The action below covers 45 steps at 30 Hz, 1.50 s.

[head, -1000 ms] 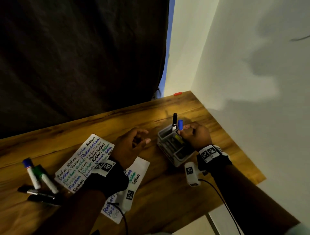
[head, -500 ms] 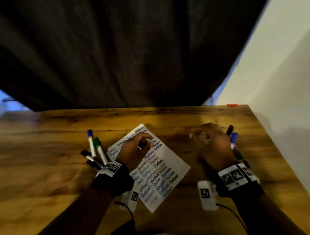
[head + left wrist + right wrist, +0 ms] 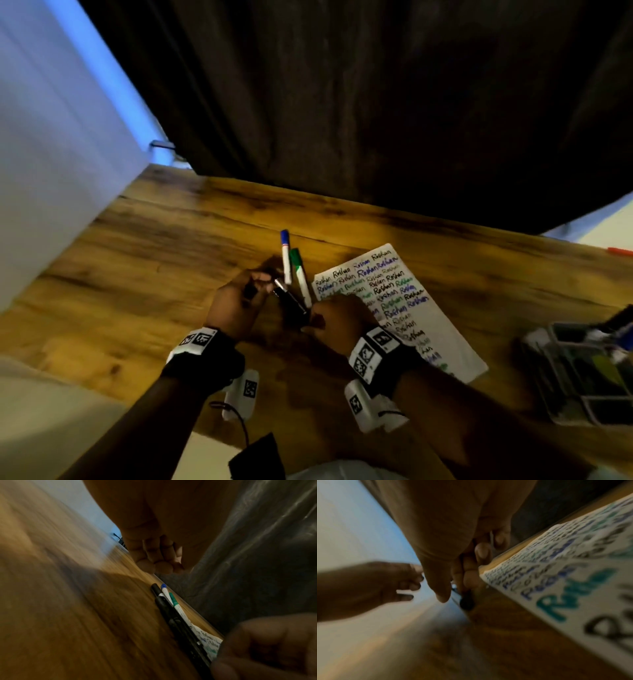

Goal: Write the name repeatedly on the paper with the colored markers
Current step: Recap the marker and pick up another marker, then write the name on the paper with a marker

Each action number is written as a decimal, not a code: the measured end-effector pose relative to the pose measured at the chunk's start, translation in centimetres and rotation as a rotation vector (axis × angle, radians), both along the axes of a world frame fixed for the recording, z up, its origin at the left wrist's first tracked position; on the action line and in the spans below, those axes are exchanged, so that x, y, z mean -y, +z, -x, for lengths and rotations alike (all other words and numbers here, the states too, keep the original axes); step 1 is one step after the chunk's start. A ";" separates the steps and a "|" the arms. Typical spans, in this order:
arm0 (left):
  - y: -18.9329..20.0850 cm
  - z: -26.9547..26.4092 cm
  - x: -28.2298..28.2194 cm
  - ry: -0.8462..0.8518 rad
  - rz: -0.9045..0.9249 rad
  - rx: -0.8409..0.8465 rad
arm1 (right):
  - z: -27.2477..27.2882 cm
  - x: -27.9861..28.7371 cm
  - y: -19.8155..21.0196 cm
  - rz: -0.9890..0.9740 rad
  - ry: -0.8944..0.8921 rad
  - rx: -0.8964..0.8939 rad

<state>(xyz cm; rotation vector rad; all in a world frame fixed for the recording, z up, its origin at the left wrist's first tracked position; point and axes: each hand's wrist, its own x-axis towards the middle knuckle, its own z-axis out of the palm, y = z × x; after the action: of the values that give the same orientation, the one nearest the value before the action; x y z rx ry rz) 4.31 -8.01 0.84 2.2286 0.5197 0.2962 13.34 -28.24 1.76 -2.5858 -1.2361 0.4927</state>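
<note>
Right hand (image 3: 337,317) grip closed on black marker (image 3: 291,301); left hand (image 3: 236,305) grip pinching its cap (image 3: 249,291). Paper (image 3: 394,308) right, on table (image 3: 171,274).

Right hand (image 3: 337,317) covers the black marker's (image 3: 291,301) near end; paper's (image 3: 442,329) lower rows blurred; organizer (image 3: 589,407) cut by right frame edge.

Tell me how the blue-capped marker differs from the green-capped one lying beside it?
The blue-capped marker wears a blue cap; the green-capped marker a green one. The blue one lies farther up the table, clear of the paper; the green one's tail end reaches the paper's edge near the right hand. Both have white barrels, are capped, and lie untouched.
</note>
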 end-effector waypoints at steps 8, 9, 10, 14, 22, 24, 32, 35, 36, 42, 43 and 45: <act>-0.1 0.4 -0.9 0.046 0.005 -0.013 | 0.4 -1.5 -1.8 0.083 -0.041 0.016; -0.3 0.3 -1.0 0.062 -0.012 -0.003 | 0.3 -1.2 -1.4 0.052 -0.042 -0.004; -0.2 0.2 -1.1 0.067 -0.044 -0.001 | 0.2 -0.7 -0.9 0.013 -0.040 -0.013; 1.1 -0.6 0.0 -0.111 -0.152 -0.067 | -0.8 2.3 1.0 -0.133 -0.060 -0.022; 2.0 -4.2 6.8 -0.490 -0.305 -0.067 | -2.4 10.1 4.9 -0.368 -0.261 -0.123; 2.3 -4.7 9.4 -0.508 -0.307 -0.012 | -2.1 12.1 5.2 -0.440 -0.367 -0.170; 2.0 -5.8 16.6 -0.788 -0.313 0.017 | 0.5 16.4 4.4 -0.712 -0.606 -0.468; 2.2 -5.9 18.0 -0.897 -0.296 -0.052 | 1.2 16.6 3.9 -0.750 -0.534 -0.529; 2.3 -5.9 18.2 -0.935 -0.276 -0.055 | 1.4 16.6 3.9 -0.766 -0.523 -0.541; 2.3 -5.7 18.2 -1.022 -0.340 0.017 | 1.5 17.6 3.8 -0.856 -0.482 -0.665; 2.3 -5.8 18.4 -1.016 -0.353 0.015 | 1.5 17.7 3.9 -0.870 -0.470 -0.669; 2.5 -6.0 18.8 -0.999 -0.350 -0.014 | 1.6 17.9 4.2 -0.881 -0.446 -0.666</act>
<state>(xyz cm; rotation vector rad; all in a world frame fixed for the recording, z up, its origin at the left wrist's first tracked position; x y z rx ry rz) 10.30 -26.77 3.31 2.5201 -0.7057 -0.1714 11.77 -46.15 5.96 -1.6452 -0.4520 0.4966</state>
